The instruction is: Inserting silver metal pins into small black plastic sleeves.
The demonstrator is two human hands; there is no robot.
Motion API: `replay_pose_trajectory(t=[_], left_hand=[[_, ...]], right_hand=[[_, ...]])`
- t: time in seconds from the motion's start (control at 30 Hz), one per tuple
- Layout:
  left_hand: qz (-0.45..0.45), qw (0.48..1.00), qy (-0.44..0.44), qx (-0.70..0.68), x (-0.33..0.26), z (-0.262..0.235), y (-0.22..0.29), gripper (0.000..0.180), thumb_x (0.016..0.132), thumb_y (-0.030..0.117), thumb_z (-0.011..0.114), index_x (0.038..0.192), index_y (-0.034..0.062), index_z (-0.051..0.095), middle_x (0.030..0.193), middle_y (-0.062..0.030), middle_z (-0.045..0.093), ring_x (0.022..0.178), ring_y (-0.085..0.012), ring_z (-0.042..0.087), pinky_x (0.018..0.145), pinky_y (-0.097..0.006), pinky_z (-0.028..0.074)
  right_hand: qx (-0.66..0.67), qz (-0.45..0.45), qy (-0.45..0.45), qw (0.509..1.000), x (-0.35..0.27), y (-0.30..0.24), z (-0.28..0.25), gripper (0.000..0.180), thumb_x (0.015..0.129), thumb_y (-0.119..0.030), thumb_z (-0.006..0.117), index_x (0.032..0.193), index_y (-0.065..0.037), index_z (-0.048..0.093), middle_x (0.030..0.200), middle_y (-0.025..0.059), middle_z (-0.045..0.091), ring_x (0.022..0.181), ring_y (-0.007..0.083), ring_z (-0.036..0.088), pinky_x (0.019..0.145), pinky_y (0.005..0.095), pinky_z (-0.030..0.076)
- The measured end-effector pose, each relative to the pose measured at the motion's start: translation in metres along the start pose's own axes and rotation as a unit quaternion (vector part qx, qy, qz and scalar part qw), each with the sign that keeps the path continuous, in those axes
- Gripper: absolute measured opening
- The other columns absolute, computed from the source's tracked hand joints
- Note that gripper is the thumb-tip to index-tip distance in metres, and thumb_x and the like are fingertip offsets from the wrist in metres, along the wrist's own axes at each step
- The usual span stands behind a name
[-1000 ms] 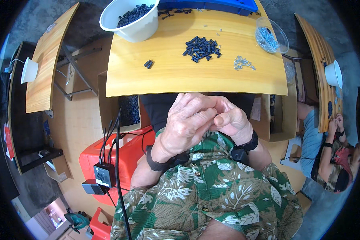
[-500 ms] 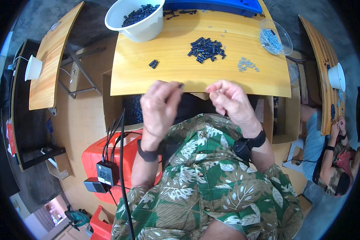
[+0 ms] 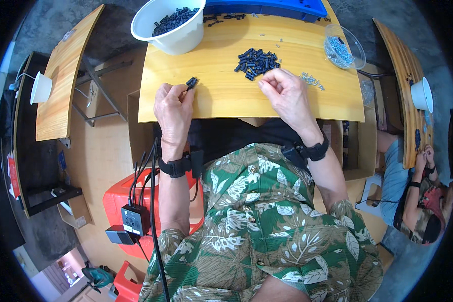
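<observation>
Wooden table: its near edge (image 3: pixel 226 108) faces the person, so both hands work within easy reach, it seems.
Blue tray: lies at the far side (image 3: pixel 267 7), probably to leave the front free for handling.
White bucket: stands far left (image 3: pixel 178 44), filled with small black parts; its high wall likely stops them scattering.
Right hand: hangs just short of the black pile (image 3: pixel 287 95), thumb and forefinger drawn close together; whether anything sits between them I cannot tell.
Left hand: reaches over the table's left front (image 3: pixel 173 108), thumb and forefinger nearly meeting at the small black group; whether they grip a piece or only touch one is too small to tell.
Transparent tub: rests at the right edge (image 3: pixel 358 53), keeping bluish-silver bits together.
Black pile: loose parts in the middle (image 3: pixel 256 61), between the hands, presumably so either can reach them.
Small black group: sits apart from the pile (image 3: pixel 192 81), at the left fingertips, perhaps to keep those pieces separate.
Silvery bits: spread just beyond the right hand (image 3: pixel 313 80), thinly, which should ease picking singles.
</observation>
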State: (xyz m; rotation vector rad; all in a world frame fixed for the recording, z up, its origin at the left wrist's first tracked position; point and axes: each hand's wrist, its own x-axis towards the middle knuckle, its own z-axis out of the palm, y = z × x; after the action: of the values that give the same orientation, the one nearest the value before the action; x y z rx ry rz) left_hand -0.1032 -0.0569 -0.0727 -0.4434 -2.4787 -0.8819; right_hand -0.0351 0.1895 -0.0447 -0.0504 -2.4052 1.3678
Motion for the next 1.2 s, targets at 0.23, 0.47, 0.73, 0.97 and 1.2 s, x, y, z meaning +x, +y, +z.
replay_pose_trajectory(t=[0.23,0.47,0.73,0.97,1.2], left_hand=[[-0.008,1.0,-0.024,0.004,0.004,-0.001,0.001,0.015,0.073,0.011,0.08,0.082,0.0033,0.071,0.072,-0.0092,0.058,0.071,-0.0253,0.058,0.065,-0.037,0.047],[-0.008,0.999,-0.02,0.037,0.0,-0.005,0.006,0.018,0.073,0.013,0.081,0.085,0.0023,0.072,0.074,-0.0095,0.06,0.07,-0.0236,0.06,0.065,-0.035,0.049],[0.046,0.998,0.033,-0.017,-0.011,-0.026,0.047,0.015,0.075,0.004,0.078,0.087,0.0009,0.071,0.078,-0.0099,0.063,0.073,-0.0225,0.062,0.066,-0.033,0.049],[0.018,0.97,-0.063,-0.233,-0.022,-0.045,0.099,0.015,0.075,-0.003,0.076,0.089,0.001,0.071,0.077,-0.0086,0.064,0.068,-0.018,0.061,0.063,-0.029,0.049],[0.072,0.939,-0.118,-0.313,-0.029,-0.048,0.123,0.026,0.074,-0.008,0.074,0.098,0.0007,0.071,0.086,-0.0093,0.067,0.075,-0.0175,0.063,0.066,-0.028,0.05]], right_hand=[[-0.155,-0.142,0.033,0.977,0.03,0.004,0.031,0.005,0.082,-0.01,0.07,0.084,-0.005,0.069,0.083,0.0071,0.06,0.08,0.0247,0.063,0.069,0.0397,0.051],[-0.261,-0.193,-0.023,0.946,0.044,0.012,0.041,0.009,0.081,-0.008,0.063,0.082,-0.007,0.071,0.088,0.0109,0.057,0.087,0.0288,0.057,0.075,0.0428,0.049],[-0.166,-0.241,0.039,0.955,0.031,-0.005,0.023,0.007,0.085,-0.008,0.066,0.091,-0.003,0.068,0.091,0.0086,0.062,0.088,0.0241,0.061,0.076,0.0387,0.051],[0.553,0.14,-0.164,0.805,-0.03,-0.014,-0.025,0.021,0.095,-0.004,0.059,0.114,0.002,0.065,0.095,0.0085,0.069,0.082,0.0143,0.066,0.074,0.0275,0.056],[0.524,0.17,-0.129,0.825,-0.057,-0.037,-0.034,0.011,0.093,-0.003,0.064,0.102,0.001,0.066,0.087,0.0059,0.069,0.077,0.0112,0.066,0.072,0.0249,0.055]])
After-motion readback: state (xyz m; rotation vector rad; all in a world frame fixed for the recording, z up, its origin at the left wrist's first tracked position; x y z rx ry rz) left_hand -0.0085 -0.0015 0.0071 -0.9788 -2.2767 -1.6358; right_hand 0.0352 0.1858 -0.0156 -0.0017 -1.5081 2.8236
